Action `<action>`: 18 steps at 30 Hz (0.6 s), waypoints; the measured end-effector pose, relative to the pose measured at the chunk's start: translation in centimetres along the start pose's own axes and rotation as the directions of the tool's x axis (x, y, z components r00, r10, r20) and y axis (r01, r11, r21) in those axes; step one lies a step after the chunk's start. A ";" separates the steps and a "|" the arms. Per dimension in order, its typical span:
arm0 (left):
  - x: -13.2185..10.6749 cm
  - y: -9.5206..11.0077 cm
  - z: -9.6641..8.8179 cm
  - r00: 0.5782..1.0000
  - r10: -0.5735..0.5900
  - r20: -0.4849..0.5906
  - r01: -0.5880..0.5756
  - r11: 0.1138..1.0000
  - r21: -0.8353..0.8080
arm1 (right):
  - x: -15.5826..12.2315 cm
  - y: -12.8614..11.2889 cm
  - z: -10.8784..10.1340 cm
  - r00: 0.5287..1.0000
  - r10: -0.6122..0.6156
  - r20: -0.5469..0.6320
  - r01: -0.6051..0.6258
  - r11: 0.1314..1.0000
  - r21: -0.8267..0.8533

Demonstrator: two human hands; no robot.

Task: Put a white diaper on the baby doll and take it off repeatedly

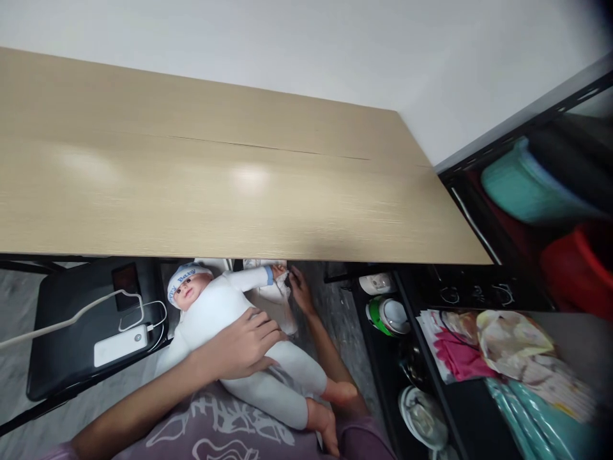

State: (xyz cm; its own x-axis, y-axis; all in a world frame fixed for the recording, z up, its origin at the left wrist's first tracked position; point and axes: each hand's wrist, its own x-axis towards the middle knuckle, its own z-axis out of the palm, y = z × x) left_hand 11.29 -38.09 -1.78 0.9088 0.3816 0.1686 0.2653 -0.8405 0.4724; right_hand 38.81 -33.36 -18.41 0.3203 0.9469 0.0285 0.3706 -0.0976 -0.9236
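A baby doll in a white suit with blue cuffs and a white-and-blue printed cap lies on its back across my lap. Its head is to the left, its bare feet to the lower right. My left hand curls over the doll's belly and holds it against me. Below the table edge, my right hand is beside the doll's outstretched hand, its fingertips closed at the edge of a whitish plastic bag. The table partly hides the bag.
The wooden table spans the view ahead. A black stool or chair at left bears a white power bank with a cable. At right, a black rack holds a green-and-white tin, plastic packages, a teal tub and a red container.
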 end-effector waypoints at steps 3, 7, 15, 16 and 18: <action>-0.1 -0.1 -0.4 1.000 0.000 0.002 0.000 1.000 -0.010 | -1.1 -1.9 -3.1 0.994 -0.079 -0.072 0.074 0.995 -0.061; 0.0 -0.3 -0.9 1.000 0.026 0.017 -0.026 0.999 -0.038 | -1.9 -7.3 -4.6 0.909 -0.385 0.160 0.410 0.895 -0.174; -0.1 0.1 -1.5 0.997 0.054 -0.049 -0.057 0.995 -0.078 | 0.6 -14.0 2.2 0.612 -0.270 0.743 0.654 0.701 -0.284; -0.8 0.3 -1.4 0.995 0.034 -0.094 -0.041 0.997 -0.072 | 0.7 -14.6 2.9 0.602 -0.249 0.759 0.668 0.677 -0.309; -3.2 0.8 -0.8 0.967 -0.029 -0.252 0.018 0.999 -0.044 | 0.7 -15.9 3.8 0.556 -0.263 0.788 0.724 0.618 -0.305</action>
State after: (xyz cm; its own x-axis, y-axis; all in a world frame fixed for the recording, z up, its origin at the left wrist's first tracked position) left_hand 8.33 -39.62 -1.24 0.7905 0.4901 0.3673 0.2674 -0.8157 0.5130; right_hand 29.86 -29.97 -5.11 -0.6063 0.7941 -0.0423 0.7272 0.5322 -0.4336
